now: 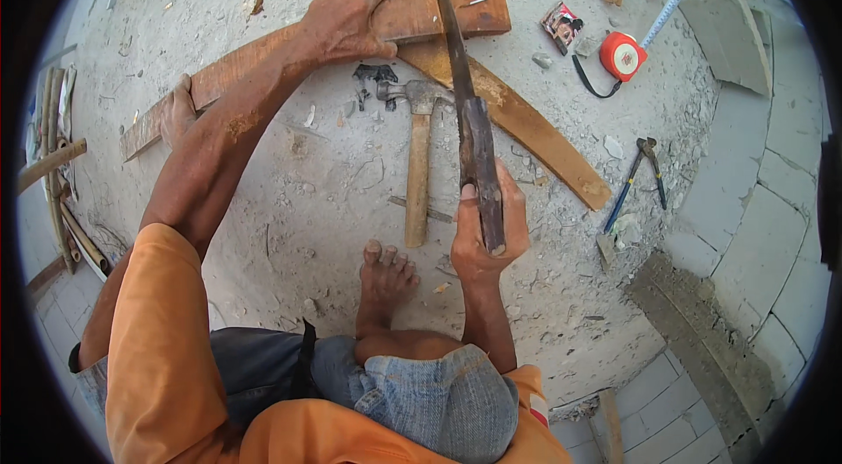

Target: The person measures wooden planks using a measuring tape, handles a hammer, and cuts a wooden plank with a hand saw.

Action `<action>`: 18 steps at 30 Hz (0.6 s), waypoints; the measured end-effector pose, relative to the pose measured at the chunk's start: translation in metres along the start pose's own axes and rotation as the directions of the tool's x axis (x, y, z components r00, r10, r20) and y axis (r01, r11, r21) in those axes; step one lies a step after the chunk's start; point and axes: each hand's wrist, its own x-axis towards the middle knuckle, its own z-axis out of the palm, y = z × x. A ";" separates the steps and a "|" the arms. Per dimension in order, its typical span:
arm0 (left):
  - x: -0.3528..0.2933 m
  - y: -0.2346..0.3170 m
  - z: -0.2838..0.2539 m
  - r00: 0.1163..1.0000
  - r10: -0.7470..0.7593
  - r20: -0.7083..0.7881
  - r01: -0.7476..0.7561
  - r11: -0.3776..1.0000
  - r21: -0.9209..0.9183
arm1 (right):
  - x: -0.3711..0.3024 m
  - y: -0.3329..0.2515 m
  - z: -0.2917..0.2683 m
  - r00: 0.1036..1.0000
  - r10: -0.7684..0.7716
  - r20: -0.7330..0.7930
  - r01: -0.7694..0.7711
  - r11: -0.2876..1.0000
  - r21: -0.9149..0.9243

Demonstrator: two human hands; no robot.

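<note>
My left hand [346, 27] is clamped over a reddish-brown wooden board [254, 59], its thumb on the near edge. In my right hand [489, 227] is the dark handle of a handsaw [454, 39], and the blade points away from me across the board near its right end. Whether the teeth have cut into the wood is hard to make out. One foot [178, 109] rests against the board's left end. Beneath the right end, a second plank [535, 132] slants toward me. A claw hammer [419, 166] lies between my hands, next to a scrap of black plastic [375, 76].
A red tape measure [621, 58] lies at the right with its blade pulled out, near a crumpled packet [561, 27]. Pincers [638, 182] with blue handles lie closer. My other foot [386, 282] stands on the dusty ground. Poles [61, 166] are piled far left.
</note>
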 end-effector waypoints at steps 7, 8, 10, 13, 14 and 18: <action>0.005 0.000 -0.003 1.000 0.016 -0.016 -0.016 0.999 -0.031 | 0.032 -0.009 -0.008 0.994 -0.109 -0.016 0.110 0.993 0.044; 0.001 0.002 -0.002 1.000 0.007 0.010 -0.006 0.999 -0.040 | 0.028 -0.014 -0.016 0.997 -0.072 0.021 0.071 0.996 0.045; -0.002 0.001 0.002 1.000 -0.025 0.015 0.026 0.999 -0.031 | -0.012 -0.001 -0.029 0.999 -0.036 0.012 0.035 0.997 0.063; -0.011 0.008 -0.007 1.000 -0.027 0.015 0.027 0.999 -0.025 | -0.020 0.004 -0.035 0.999 0.030 -0.013 -0.029 0.995 0.093; -0.013 0.009 -0.012 1.000 -0.007 -0.018 0.007 1.000 -0.026 | -0.004 0.003 -0.028 1.000 0.006 -0.020 -0.003 0.994 0.109; -0.009 0.015 -0.007 0.999 -0.037 -0.006 0.037 0.995 -0.088 | 0.064 0.003 0.008 0.992 -0.124 -0.036 0.127 0.988 0.088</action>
